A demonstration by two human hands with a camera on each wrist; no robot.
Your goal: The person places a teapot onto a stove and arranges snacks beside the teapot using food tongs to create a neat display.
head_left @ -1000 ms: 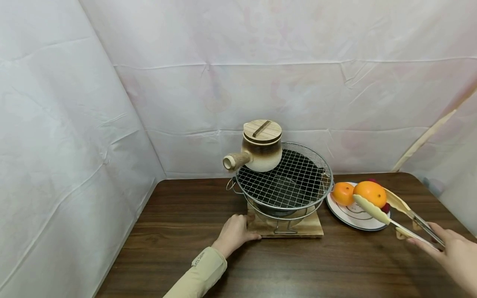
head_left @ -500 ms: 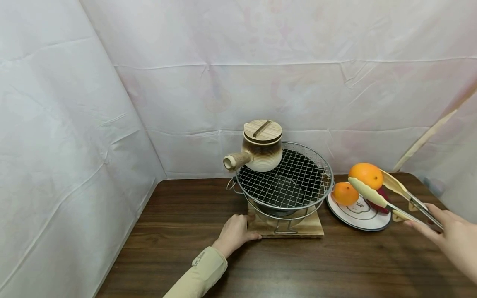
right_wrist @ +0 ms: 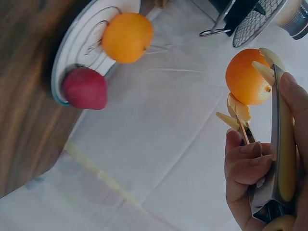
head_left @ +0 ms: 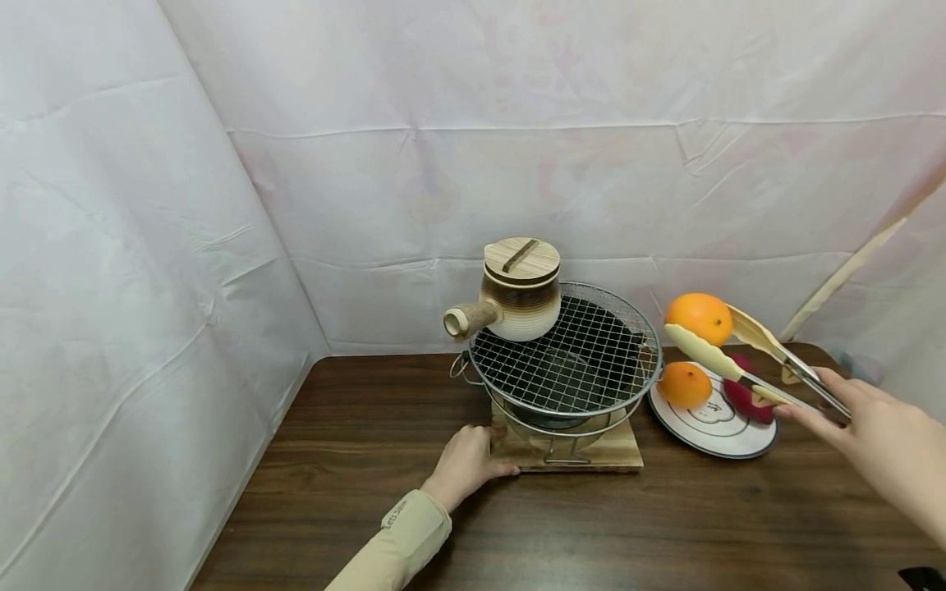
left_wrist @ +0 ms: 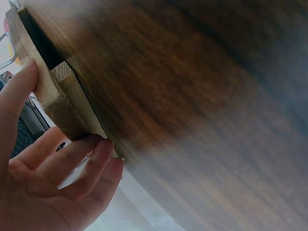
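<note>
My left hand point(head_left: 467, 460) grips the near left corner of a square wooden board point(head_left: 617, 454), thumb along one edge and fingers bent against the other in the left wrist view. On that board stands a round grill with a wire mesh point(head_left: 584, 382). My right hand point(head_left: 875, 427) holds metal tongs with cream scalloped tips point(head_left: 702, 351). Between those tips an orange point(head_left: 698, 318) is pinched, raised above a white plate point(head_left: 691, 437). Still on the plate are a second orange point(head_left: 685, 386) and a dark red fruit point(right_wrist: 85, 89), partly behind the tongs in the head view.
A lidded clay pot point(head_left: 521, 308) with a side handle sits at the mesh's back left, its handle jutting past the rim. White cloth point(head_left: 355, 197) hangs behind and at the left of the dark wooden table point(head_left: 355, 460). The plate lies close beside the grill's right side.
The right hand has lifted the orange in the tongs up off the plate and leftward, towards the grill. More of the red fruit shows now. My left hand stays on the board.
</note>
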